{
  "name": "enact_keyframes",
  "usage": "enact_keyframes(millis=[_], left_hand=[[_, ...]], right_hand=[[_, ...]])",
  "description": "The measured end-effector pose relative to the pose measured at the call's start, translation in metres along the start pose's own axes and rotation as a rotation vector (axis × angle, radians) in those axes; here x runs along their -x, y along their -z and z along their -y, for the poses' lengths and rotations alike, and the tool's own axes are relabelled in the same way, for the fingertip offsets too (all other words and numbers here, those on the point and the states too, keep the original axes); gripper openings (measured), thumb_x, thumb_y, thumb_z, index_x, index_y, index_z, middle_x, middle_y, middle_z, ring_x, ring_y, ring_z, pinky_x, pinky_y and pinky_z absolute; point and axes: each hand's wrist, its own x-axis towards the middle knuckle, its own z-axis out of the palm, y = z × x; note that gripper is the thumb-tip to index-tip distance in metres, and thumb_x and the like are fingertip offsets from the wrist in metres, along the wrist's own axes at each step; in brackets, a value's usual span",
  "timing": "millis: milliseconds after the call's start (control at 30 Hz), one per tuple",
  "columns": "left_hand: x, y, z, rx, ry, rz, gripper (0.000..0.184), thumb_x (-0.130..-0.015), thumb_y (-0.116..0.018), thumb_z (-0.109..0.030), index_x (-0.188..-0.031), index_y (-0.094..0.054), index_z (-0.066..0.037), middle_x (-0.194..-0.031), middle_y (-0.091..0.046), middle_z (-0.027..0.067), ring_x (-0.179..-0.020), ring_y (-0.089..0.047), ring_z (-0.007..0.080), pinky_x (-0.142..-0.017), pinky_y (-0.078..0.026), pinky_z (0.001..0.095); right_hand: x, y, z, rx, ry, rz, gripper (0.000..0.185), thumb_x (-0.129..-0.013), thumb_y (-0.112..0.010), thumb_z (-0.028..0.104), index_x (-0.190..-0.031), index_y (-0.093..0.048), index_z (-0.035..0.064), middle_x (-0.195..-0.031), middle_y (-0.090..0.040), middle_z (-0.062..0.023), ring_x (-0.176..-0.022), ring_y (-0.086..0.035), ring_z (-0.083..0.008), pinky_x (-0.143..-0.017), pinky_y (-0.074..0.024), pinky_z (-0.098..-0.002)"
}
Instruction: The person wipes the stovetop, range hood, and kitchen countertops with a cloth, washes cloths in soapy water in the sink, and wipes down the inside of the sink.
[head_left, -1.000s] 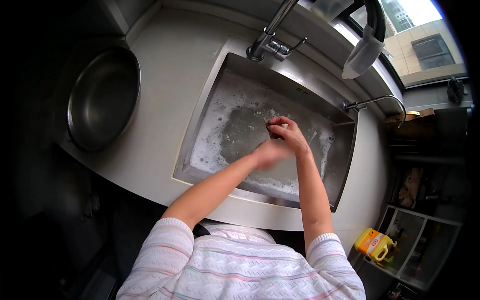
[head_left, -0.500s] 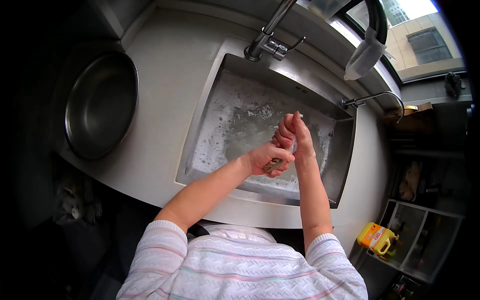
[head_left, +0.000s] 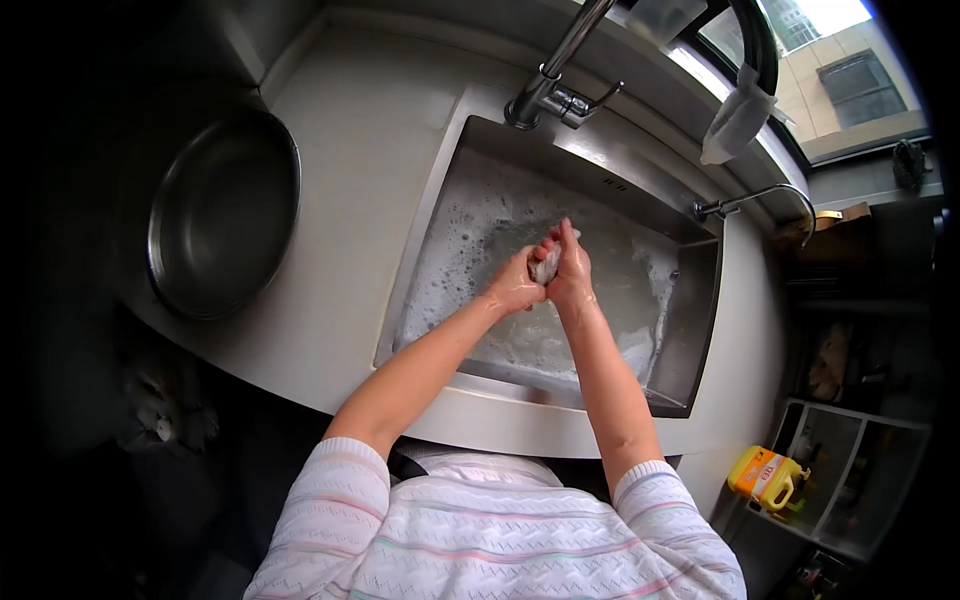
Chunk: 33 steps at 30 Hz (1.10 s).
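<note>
My left hand [head_left: 514,284] and my right hand [head_left: 572,268] meet over the soapy water in the steel sink [head_left: 418,235]. Between them is a small, wet, bunched-up cloth [head_left: 545,268], pale with a greyish patch. The left fingers close round its near side, and the right hand presses on it from the other side with the thumb up. Most of the cloth is hidden in the palms. Foam floats on the cloudy water below.
A large oval metal basin [head_left: 225,215] stands on the counter [head_left: 345,150] at the left. Behind the sink rises a chrome faucet [head_left: 545,95], with a thin curved tap [head_left: 765,192] to its right. A yellow jug [head_left: 766,477] is at the lower right.
Both hands have shifted up and left with the cloth, from a twisting grip with stacked fists to a side-by-side hold. The camera view has shifted slightly.
</note>
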Motion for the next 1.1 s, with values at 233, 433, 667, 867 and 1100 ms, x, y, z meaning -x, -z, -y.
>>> enact_keyframes(millis=[233,433,667,867,1100], left_hand=[[0.015,0.138,-0.069,-0.464,-0.5,-0.696,0.052,-0.065,-0.075,-0.02,-0.11,-0.052,-0.005,-0.092,-0.061,0.0136,-0.082,-0.061,0.0294,-0.073,-0.049,0.0379],[-0.009,0.199,-0.034,-1.123,-0.341,-0.961,0.072,-0.074,-0.066,-0.025,-0.135,-0.031,-0.012,-0.115,-0.046,0.0138,-0.114,-0.039,0.0338,-0.096,-0.031,0.0465],[-0.014,0.203,-0.026,-1.051,-0.373,-0.971,0.064,-0.078,-0.06,-0.025,-0.135,-0.034,-0.014,-0.112,-0.048,0.0135,-0.113,-0.04,0.0335,-0.097,-0.029,0.0465],[-0.014,0.203,-0.026,-1.048,-0.393,-0.977,0.065,-0.076,-0.061,-0.021,-0.134,-0.035,-0.015,-0.111,-0.048,0.0124,-0.111,-0.041,0.0323,-0.096,-0.03,0.0466],[-0.011,0.203,-0.027,-1.034,-0.356,-0.926,0.067,-0.077,-0.061,-0.024,-0.136,-0.033,-0.013,-0.114,-0.047,0.0142,-0.115,-0.039,0.0345,-0.098,-0.028,0.047]], right_hand=[[-0.073,0.044,-0.029,0.863,0.372,-0.009,0.052,-0.084,-0.056,0.043,-0.116,-0.051,0.0021,-0.112,-0.059,-0.0123,-0.101,-0.057,-0.0253,-0.081,-0.0451,-0.0357],[-0.06,0.023,-0.093,1.908,0.332,0.38,0.028,-0.077,-0.059,0.025,-0.097,-0.063,0.0063,-0.101,-0.062,-0.0179,-0.097,-0.058,-0.0329,-0.079,-0.0482,-0.0397],[-0.063,0.04,-0.056,1.419,0.311,-0.143,0.023,-0.078,-0.059,0.02,-0.086,-0.062,-0.0014,-0.077,-0.063,-0.0204,-0.075,-0.062,-0.0346,-0.066,-0.049,-0.0415],[-0.076,0.046,-0.026,0.537,-0.133,-0.158,0.011,-0.081,-0.059,0.011,-0.084,-0.06,0.0011,-0.075,-0.064,-0.0145,-0.069,-0.063,-0.0293,-0.064,-0.0522,-0.0451],[-0.089,0.027,0.084,0.223,0.164,0.139,0.025,-0.084,-0.061,0.014,-0.102,-0.057,-0.0009,-0.096,-0.064,-0.0117,-0.096,-0.061,-0.0266,-0.082,-0.0475,-0.0386]])
